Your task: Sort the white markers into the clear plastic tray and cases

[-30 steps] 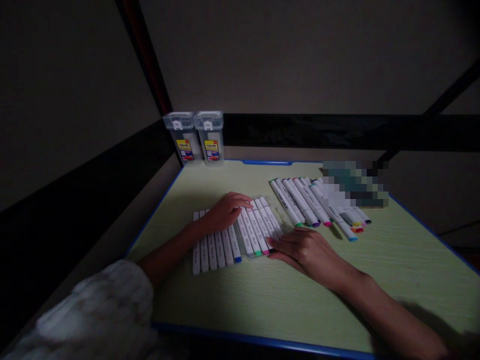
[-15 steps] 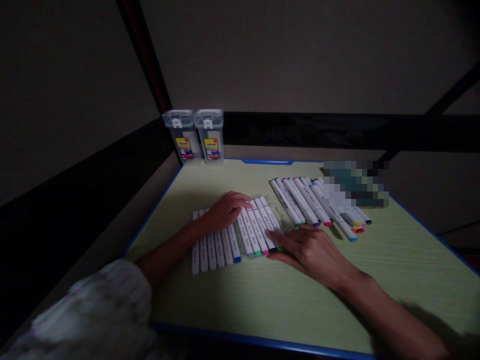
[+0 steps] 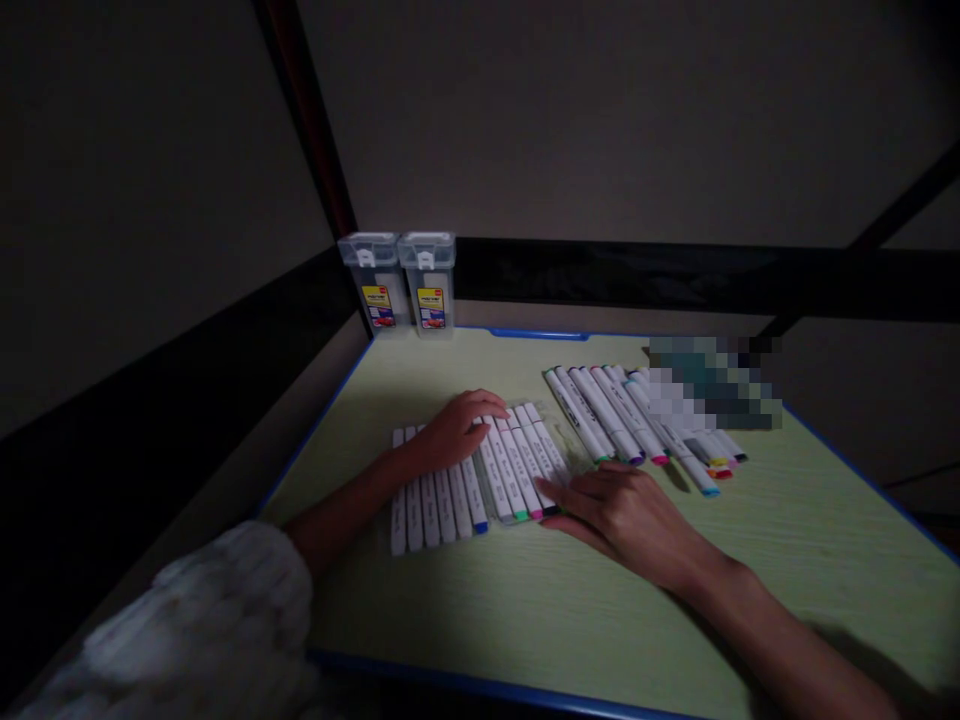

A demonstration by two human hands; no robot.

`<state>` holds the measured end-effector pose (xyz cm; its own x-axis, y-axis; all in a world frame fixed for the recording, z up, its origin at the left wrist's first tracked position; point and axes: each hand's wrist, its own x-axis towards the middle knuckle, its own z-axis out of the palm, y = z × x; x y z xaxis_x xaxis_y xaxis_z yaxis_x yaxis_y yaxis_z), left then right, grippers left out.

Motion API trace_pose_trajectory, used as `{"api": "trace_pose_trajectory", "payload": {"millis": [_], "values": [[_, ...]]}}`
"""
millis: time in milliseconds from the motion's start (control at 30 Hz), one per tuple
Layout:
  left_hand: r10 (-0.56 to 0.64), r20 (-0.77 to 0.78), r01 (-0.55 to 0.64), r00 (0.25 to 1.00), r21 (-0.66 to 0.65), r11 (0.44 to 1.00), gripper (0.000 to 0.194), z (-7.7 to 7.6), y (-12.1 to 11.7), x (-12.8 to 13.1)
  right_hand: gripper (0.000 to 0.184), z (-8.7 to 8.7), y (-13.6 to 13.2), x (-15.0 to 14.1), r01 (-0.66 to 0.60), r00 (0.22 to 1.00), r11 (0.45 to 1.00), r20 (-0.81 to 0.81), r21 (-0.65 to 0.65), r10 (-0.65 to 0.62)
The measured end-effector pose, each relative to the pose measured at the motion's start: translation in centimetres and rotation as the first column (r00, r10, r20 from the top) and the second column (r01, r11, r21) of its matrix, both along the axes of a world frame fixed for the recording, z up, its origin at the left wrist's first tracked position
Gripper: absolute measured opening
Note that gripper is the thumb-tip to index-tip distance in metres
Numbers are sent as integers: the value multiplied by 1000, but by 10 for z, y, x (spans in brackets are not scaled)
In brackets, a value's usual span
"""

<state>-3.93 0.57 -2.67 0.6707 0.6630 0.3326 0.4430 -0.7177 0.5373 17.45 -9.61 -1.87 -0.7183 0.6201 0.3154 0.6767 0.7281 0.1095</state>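
Note:
White markers lie side by side in two clear plastic trays on the table. The left row [image 3: 424,520] has pale ends and one blue-capped marker. In the other row [image 3: 517,470], green, pink and black cap ends show at the near side. My left hand [image 3: 454,435] lies across the tops of both rows, fingers stretched over the far ends of the right row, not closed round anything. At that row's near right corner my right hand [image 3: 619,510] has thumb and index finger about the end of a marker [image 3: 551,465]; the hand partly hides it.
Several loose markers [image 3: 600,415] with coloured caps lie to the right. A pixelated patch covers something behind them. Two clear lidded boxes [image 3: 431,290] with yellow labels stand at the far left corner. Blue edging runs round the pale wood-grain table [image 3: 465,620].
The view has shifted slightly, so everything sits a little lower and to the right. My right index finger has moved slightly over the marker ends; my left hand stays in place.

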Motion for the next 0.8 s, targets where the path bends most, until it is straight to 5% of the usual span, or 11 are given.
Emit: {"api": "trace_pose_trajectory", "payload": {"millis": [500,633,800], "values": [[-2,66,5,998,-46,999,27,4,3,-2,30,-1,0,0,11,1000,995,0,-101,-11],[87,91,-81,992,-69,994,22,10,17,-17,29,0,0,-1,10,1000,994,-4,-106,-11],[204,-157,-238,966,-240,941,20,17,35,-47,28,1,0,-1,16,1000,994,4,-106,-15]]}}
